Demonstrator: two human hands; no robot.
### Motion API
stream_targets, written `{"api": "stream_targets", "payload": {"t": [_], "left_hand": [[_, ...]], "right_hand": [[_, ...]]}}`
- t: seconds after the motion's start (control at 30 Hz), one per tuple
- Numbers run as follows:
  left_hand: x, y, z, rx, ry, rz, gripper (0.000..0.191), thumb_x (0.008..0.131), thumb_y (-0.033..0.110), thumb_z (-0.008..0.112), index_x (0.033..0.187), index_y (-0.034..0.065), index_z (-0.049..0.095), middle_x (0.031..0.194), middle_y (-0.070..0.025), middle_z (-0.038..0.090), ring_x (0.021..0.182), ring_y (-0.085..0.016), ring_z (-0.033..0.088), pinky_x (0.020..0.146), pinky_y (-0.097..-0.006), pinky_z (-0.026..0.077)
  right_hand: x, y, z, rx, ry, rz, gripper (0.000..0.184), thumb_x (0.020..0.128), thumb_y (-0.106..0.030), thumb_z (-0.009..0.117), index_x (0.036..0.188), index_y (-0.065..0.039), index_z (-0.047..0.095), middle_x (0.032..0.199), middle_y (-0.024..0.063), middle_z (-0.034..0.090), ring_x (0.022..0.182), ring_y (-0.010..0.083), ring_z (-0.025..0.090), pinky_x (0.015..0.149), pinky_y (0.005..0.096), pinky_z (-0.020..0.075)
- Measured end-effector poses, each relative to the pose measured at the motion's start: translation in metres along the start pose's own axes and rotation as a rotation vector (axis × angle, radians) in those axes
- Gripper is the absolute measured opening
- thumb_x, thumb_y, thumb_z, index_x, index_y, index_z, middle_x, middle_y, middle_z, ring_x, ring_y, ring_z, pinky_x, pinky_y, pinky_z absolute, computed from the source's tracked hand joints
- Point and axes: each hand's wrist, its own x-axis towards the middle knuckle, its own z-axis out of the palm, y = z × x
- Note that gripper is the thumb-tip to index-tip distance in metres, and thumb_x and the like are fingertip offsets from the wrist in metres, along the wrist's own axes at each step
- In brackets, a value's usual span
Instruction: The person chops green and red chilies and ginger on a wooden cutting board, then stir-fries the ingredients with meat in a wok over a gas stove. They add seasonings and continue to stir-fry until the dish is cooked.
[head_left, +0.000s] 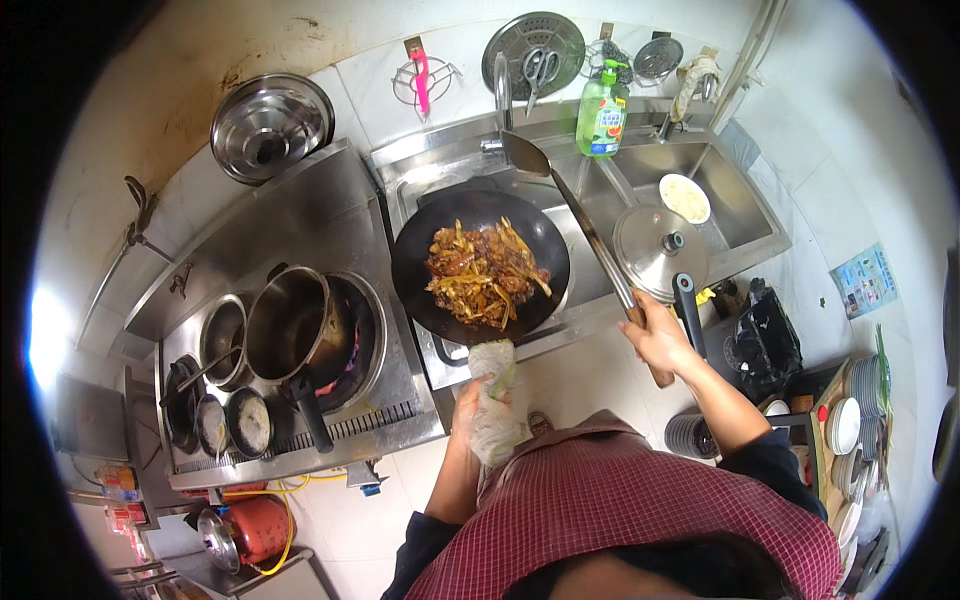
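Observation:
A black wok holding browned, sauced food pieces rests over the left part of the steel sink counter. My left hand grips a pale, folded cloth at the wok's near edge; the handle, if any, is hidden under it. My right hand is closed around the wooden handle of a long metal wok spatula. The spatula's blade points away from me, raised beside the faucet and clear of the food.
Left, a deep pot stands over a lit burner, near small bowls. Right of the wok are a lidded pan, a soap bottle and a white bowl in the sink. A red gas cylinder stands low left.

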Motion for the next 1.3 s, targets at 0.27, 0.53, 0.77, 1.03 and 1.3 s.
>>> {"api": "stream_targets", "payload": {"t": [0.27, 0.53, 0.77, 1.03, 1.3], "left_hand": [[0.031, 0.004, -0.019, 0.211, 0.083, 0.052, 0.032, 0.090, 0.033, 0.059, 0.103, 0.0036, 0.060, 0.072, -0.0114, 0.064, 0.053, -0.021, 0.062, 0.048, -0.0320, 0.052], [0.032, 0.007, -0.025, 0.257, 0.065, -0.022, 0.034, 0.091, 0.035, 0.056, 0.101, 0.0035, 0.061, 0.066, -0.0086, 0.062, 0.052, -0.020, 0.061, 0.047, -0.0316, 0.051], [0.040, 0.009, -0.032, 0.038, -0.064, -0.184, 0.034, 0.091, 0.034, 0.055, 0.108, 0.0045, 0.057, 0.074, -0.0093, 0.061, 0.058, -0.020, 0.061, 0.052, -0.0296, 0.052], [0.036, 0.008, -0.026, 0.099, -0.034, -0.080, 0.032, 0.092, 0.035, 0.054, 0.100, 0.0038, 0.060, 0.073, -0.0106, 0.062, 0.059, -0.022, 0.062, 0.050, -0.0326, 0.051], [0.031, 0.009, -0.023, 0.147, -0.085, -0.095, 0.032, 0.092, 0.034, 0.054, 0.100, 0.0032, 0.060, 0.072, -0.0102, 0.062, 0.059, -0.022, 0.062, 0.051, -0.0334, 0.052]], "right_hand": [[0.102, -0.079, 0.043, -0.050, -0.018, 0.136, 0.043, 0.084, -0.016, 0.060, 0.119, 0.005, 0.049, 0.098, 0.0263, 0.063, 0.091, 0.0375, 0.064, 0.081, 0.0436, 0.0500], [0.117, -0.091, 0.072, -0.147, 0.110, 0.059, 0.046, 0.082, -0.011, 0.058, 0.124, 0.005, 0.046, 0.098, 0.0293, 0.065, 0.096, 0.0429, 0.063, 0.086, 0.0471, 0.0495], [0.104, -0.082, 0.062, -0.239, 0.132, -0.151, 0.053, 0.081, -0.012, 0.060, 0.128, 0.008, 0.045, 0.097, 0.0283, 0.065, 0.089, 0.0393, 0.066, 0.081, 0.0425, 0.0520], [0.095, -0.077, 0.072, -0.274, 0.039, -0.120, 0.034, 0.080, -0.005, 0.057, 0.113, 0.003, 0.053, 0.080, 0.0178, 0.063, 0.061, 0.0248, 0.064, 0.059, 0.0365, 0.0514], [0.034, -0.072, 0.072, -0.210, 0.045, -0.025, 0.060, 0.082, -0.018, 0.063, 0.135, 0.002, 0.044, 0.105, 0.0283, 0.064, 0.104, 0.0405, 0.061, 0.090, 0.0443, 0.0479]]}}
